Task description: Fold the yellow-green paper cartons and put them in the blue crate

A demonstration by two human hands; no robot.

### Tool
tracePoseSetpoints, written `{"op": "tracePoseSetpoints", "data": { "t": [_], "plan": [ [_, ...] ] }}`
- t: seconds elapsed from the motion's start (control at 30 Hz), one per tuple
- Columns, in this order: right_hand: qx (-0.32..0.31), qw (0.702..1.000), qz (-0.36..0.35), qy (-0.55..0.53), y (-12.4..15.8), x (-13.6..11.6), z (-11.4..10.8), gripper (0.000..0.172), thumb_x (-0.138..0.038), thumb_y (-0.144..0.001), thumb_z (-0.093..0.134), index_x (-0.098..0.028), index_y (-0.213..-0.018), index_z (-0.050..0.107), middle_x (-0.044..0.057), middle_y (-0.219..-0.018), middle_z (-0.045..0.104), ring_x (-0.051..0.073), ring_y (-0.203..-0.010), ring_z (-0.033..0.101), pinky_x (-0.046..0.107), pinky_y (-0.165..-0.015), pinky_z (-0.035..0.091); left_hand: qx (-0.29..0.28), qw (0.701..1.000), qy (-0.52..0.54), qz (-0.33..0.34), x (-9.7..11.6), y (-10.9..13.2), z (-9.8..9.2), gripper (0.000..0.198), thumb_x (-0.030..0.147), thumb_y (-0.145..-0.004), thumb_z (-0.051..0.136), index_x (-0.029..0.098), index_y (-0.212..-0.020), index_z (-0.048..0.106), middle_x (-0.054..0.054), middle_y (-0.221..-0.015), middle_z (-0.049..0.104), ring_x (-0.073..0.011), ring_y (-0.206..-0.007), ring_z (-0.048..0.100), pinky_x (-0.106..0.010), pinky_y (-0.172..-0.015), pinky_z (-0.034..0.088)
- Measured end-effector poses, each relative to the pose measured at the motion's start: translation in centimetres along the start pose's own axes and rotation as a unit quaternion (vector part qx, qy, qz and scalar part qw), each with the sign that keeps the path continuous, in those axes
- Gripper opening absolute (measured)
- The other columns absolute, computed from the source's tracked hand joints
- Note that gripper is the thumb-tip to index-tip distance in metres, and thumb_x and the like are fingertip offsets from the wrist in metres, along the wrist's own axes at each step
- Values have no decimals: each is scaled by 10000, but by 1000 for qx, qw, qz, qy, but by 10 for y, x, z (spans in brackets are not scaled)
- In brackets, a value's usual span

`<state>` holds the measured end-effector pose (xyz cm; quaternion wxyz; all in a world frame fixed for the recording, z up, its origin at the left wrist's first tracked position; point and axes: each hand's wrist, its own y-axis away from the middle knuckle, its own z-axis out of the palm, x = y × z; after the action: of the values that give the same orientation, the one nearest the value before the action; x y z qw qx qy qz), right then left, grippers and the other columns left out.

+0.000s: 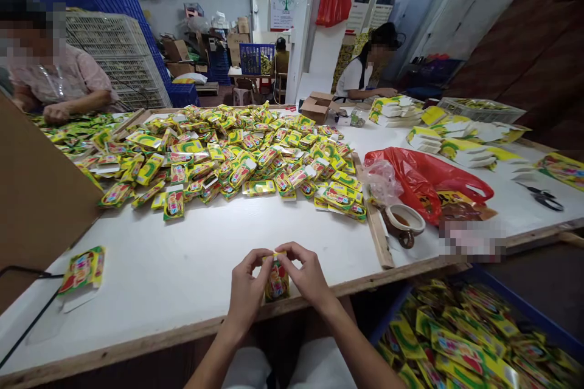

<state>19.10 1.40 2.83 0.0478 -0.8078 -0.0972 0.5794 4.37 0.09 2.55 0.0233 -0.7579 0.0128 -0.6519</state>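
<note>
Near the table's front edge, a small yellow and green printed box stands upright between my two hands. My left hand grips its upper left side, thumb and fingers at the top. From the other side, my right hand pinches the upper right corner, the fingertips of both hands nearly meeting over the top flap. Beyond them, a wide heap of similar small boxes covers the back half of the white table; some have white flaps sticking out. One more box with an unfolded white flap lies at the left.
A cardboard carton stands at the left. Along the right run a wooden strip, a brown cup, a red plastic bag and scissors. Below the table edge is a blue crate full of packets. Two people sit across the table.
</note>
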Motion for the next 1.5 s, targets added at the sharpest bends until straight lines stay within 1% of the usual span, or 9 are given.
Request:
{"op": "tracePoseSetpoints", "data": {
  "t": [0.3, 0.47, 0.6, 0.7, 0.87, 1.0, 1.2, 1.37, 1.5],
  "plan": [
    [-14, 999, -11, -49, 15, 2, 2, 116, -226, -829, 567, -189, -840, 676, 39, -831, 687, 174, -801, 635, 271, -734, 496, -34, 998, -11, 54, -12, 12, -10, 173, 312, -829, 573, 221, -906, 698, -60, -1016, 670, -201, -997, 609, -324, -885, 481],
    [79, 975, 81, 190, 53, -7, -118, 186, -344, -846, 524, -225, -858, 666, 54, -874, 693, 219, -821, 638, 314, -737, 486, -34, 999, -38, 12, -19, 15, -16, 342, 351, -837, 552, 241, -1160, 566, -79, -1150, 618, -199, -988, 613, -327, -807, 522],
    [99, 924, 83, 360, 38, 8, -189, 194, -380, -790, 574, -226, -867, 663, 74, -933, 689, 266, -880, 628, 378, -797, 466, -40, 996, -82, -24, -27, 11, -13, 263, 403, -840, 526, 218, -1006, 614, -71, -1031, 652, -202, -909, 625, -344, -804, 512],
    [123, 929, 17, 348, -22, 26, -173, 277, -308, -786, 574, -166, -1020, 618, 121, -1088, 643, 266, -1050, 566, 400, -929, 410, -73, 992, -103, -25, -29, 10, -10, 280, 441, -835, 515, 220, -967, 625, -64, -979, 661, -210, -884, 628, -349, -783, 512],
    [185, 913, 76, 355, -96, 43, -128, 411, -169, -713, 647, -114, -1114, 575, 172, -1169, 586, 300, -1133, 482, 465, -994, 328, -71, 988, -129, -48, -31, 10, -17, 357, 517, -774, 558, 220, -958, 632, -64, -1032, 663, -237, -906, 640, -382, -813, 504],
    [229, 909, 97, 334, -63, 44, -85, 512, -238, -736, 663, -144, -1213, 502, 141, -1182, 546, 269, -1135, 455, 432, -991, 358, -15, 996, -63, -57, -27, 0, -8, 435, 502, -729, 629, 228, -1061, 563, -72, -1071, 658, -245, -973, 635, -411, -881, 492],
    [219, 969, -1, 116, 22, 19, 16, 691, -199, -688, 680, -169, -1304, 370, 111, -1184, 458, 222, -1136, 442, 364, -1004, 409, 17, 996, 87, -23, -13, -5, 37, 475, 360, -723, 702, 233, -1111, 459, -63, -1016, 663, -178, -934, 647, -284, -787, 526],
    [150, 987, -17, 60, 29, 12, 0, 515, -216, -748, 645, -190, -1220, 441, 89, -1179, 506, 207, -1154, 471, 367, -1004, 410, 22, 998, 63, -19, -11, -5, 34, 540, 330, -725, 703, 242, -1189, 441, -22, -905, 671, -145, -829, 645, -213, -694, 506],
    [64, 998, -25, -11, 24, 14, -22, 451, -122, -859, 488, -254, -1283, 405, 21, -1169, 576, 138, -1027, 585, 283, -899, 473, -58, 998, 18, 3, -16, -7, 18, 621, 340, -743, 673, 263, -1295, 398, -27, -982, 666, -174, -888, 641, -254, -750, 507]
  ]
}}
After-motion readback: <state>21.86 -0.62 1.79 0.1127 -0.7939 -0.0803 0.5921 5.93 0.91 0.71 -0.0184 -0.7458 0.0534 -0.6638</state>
